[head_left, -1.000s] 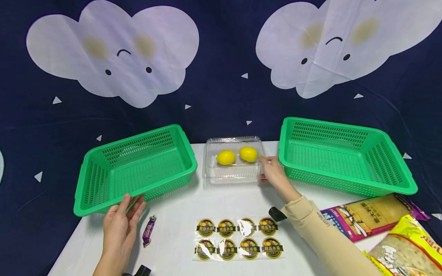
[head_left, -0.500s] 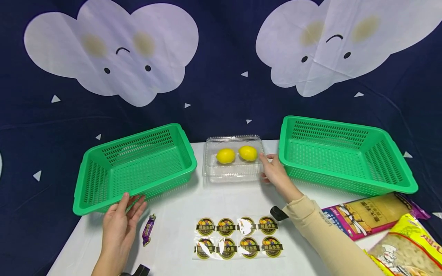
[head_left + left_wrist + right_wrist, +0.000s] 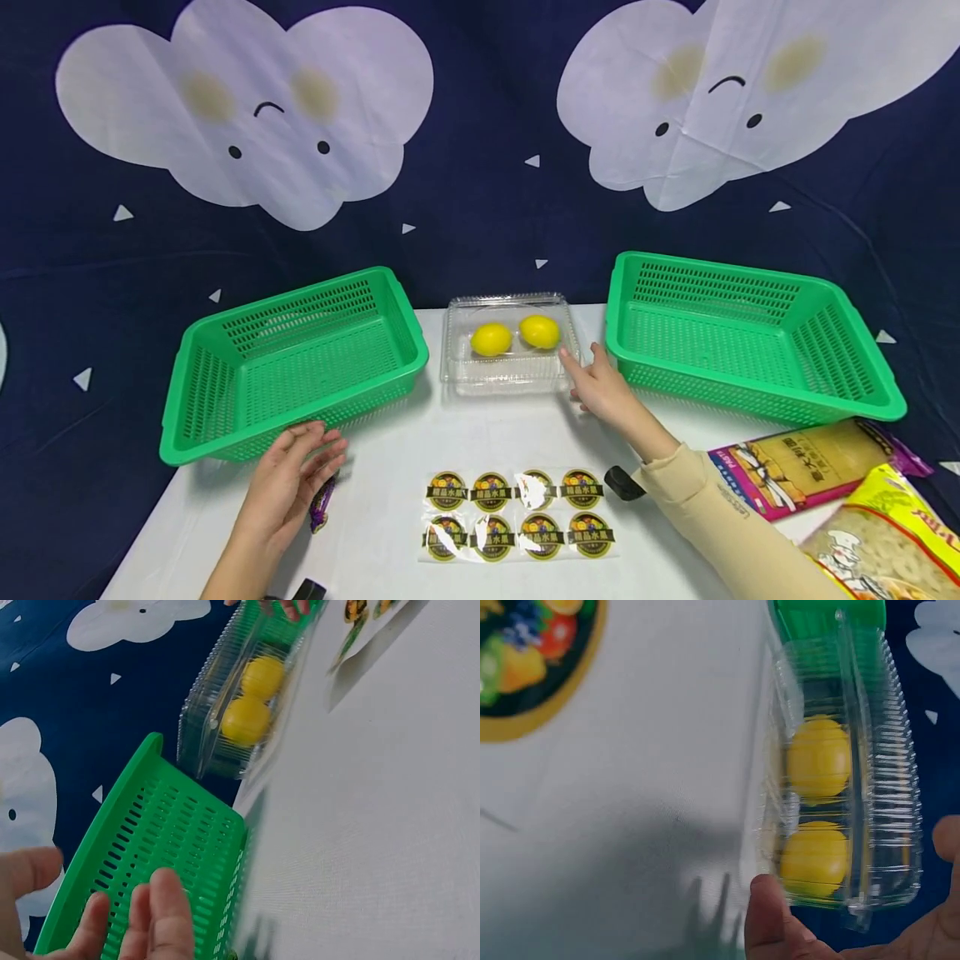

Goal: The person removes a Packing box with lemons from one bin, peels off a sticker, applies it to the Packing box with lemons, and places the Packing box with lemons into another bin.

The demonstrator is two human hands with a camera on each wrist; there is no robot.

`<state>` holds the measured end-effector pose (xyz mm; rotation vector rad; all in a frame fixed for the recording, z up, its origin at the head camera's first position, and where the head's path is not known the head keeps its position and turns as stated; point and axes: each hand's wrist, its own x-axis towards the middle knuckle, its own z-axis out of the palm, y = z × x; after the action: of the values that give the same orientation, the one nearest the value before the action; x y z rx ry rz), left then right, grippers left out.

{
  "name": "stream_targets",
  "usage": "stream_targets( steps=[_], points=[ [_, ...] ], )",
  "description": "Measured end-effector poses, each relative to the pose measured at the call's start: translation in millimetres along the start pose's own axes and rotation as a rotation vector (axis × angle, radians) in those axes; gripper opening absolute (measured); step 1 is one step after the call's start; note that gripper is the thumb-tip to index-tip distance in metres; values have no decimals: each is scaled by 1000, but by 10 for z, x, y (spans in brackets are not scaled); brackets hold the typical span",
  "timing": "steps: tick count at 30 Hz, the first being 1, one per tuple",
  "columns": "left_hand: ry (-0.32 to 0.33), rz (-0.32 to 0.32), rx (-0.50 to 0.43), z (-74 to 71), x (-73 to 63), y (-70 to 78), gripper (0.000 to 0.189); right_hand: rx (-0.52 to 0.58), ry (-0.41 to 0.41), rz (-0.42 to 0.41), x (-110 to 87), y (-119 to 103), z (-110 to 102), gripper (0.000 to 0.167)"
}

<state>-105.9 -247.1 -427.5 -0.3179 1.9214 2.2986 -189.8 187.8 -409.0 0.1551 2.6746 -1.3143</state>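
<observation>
A clear plastic clamshell box (image 3: 502,375) with two lemons (image 3: 491,340) in it stands at the back middle of the table. By its right front corner is my right hand (image 3: 606,393), fingers extended and spread; whether a fingertip touches the box I cannot tell. My left hand (image 3: 288,479) hovers in front of the left green basket (image 3: 300,417), fingers loosely bent and holding nothing. Below it lies a purple-wrapped candy (image 3: 320,507), partly hidden by the hand. In the right wrist view the lidded box (image 3: 889,787) lies just beyond my fingers.
A second green basket (image 3: 750,387) stands at the right. In front of it lie a pasta pack (image 3: 810,467) and a yellow-edged food bag (image 3: 885,533), partly behind my right sleeve. A sheet of round fruit stickers (image 3: 517,517) lies at the front middle.
My left hand has moved right from the left basket's front rim, partly covering the candy. The right hand has drawn slightly back and right, its fingers spreading. The box and lemons look unmoved.
</observation>
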Motion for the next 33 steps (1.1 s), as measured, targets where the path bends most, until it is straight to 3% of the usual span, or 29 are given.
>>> stream_targets(
  steps=[8,13,17,20,24,27,30,33],
  points=[
    [-111,-37,248,154,-39,-38,48,-170,-51,-134,-365,39,-62,93],
    [-257,-39,330,219,-40,-89,51,-305,-71,-241,-679,-31,-66,82],
    [-374,-16,365,270,-28,-111,50,-301,-60,-316,-848,-132,-14,75],
    [-403,-27,388,318,-26,-119,50,-272,-75,-371,-912,-215,49,65],
    [-411,-60,421,385,-25,-136,48,-232,-178,-479,-926,-310,169,44],
    [-427,-73,433,426,-25,-161,46,-193,-327,-541,-913,-380,277,38],
    [-449,-92,425,453,-30,-183,46,-167,-451,-551,-905,-454,389,38],
    [-468,-110,407,469,-42,-215,45,-170,-496,-551,-889,-514,481,38]
  ],
)
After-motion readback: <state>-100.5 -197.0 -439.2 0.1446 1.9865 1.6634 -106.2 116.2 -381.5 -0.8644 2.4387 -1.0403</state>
